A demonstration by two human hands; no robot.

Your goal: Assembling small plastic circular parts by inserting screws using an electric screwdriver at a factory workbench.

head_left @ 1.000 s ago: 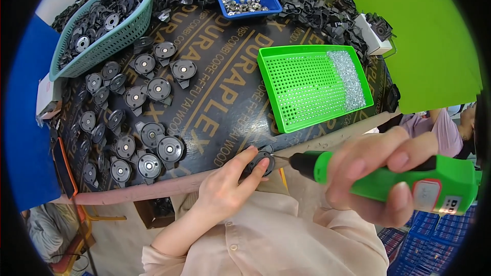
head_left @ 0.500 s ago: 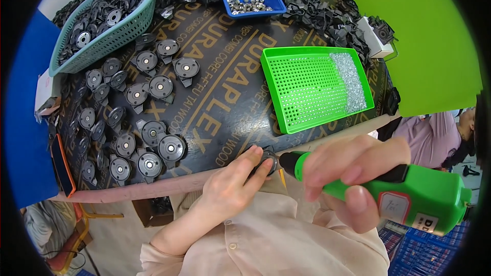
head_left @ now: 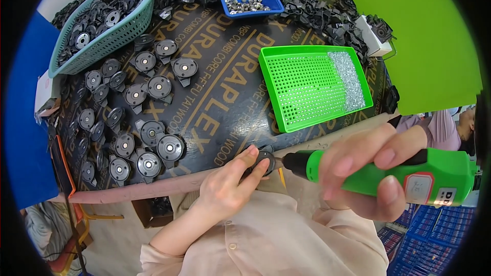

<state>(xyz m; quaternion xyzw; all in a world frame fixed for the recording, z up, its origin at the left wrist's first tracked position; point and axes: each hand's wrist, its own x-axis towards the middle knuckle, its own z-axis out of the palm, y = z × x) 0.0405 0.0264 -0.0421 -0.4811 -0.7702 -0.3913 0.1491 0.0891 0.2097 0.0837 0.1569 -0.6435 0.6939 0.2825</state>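
Note:
At the near edge of the table, my left hand [head_left: 228,186] has its fingers closed on a round black plastic part [head_left: 263,163], holding it against the tabletop. My right hand [head_left: 365,171] is wrapped around a green electric screwdriver [head_left: 440,174] with a black nose, lying nearly level. Its thin bit reaches toward the right side of the round part; whether the tip touches is too small to tell. Similar round parts with metal centres [head_left: 170,147] lie spread over the left half of the table.
A bright green perforated tray [head_left: 302,89] holds small silvery screws. Farther back stands a blue bin [head_left: 279,5] of metal pieces, beside a heap of black parts [head_left: 312,0]. A teal basket [head_left: 105,41] of black parts sits far left. Another person [head_left: 434,133] is at the right.
My right hand has drawn the screwdriver to the right and slightly up, showing more of the bit. My left hand stays on the round part.

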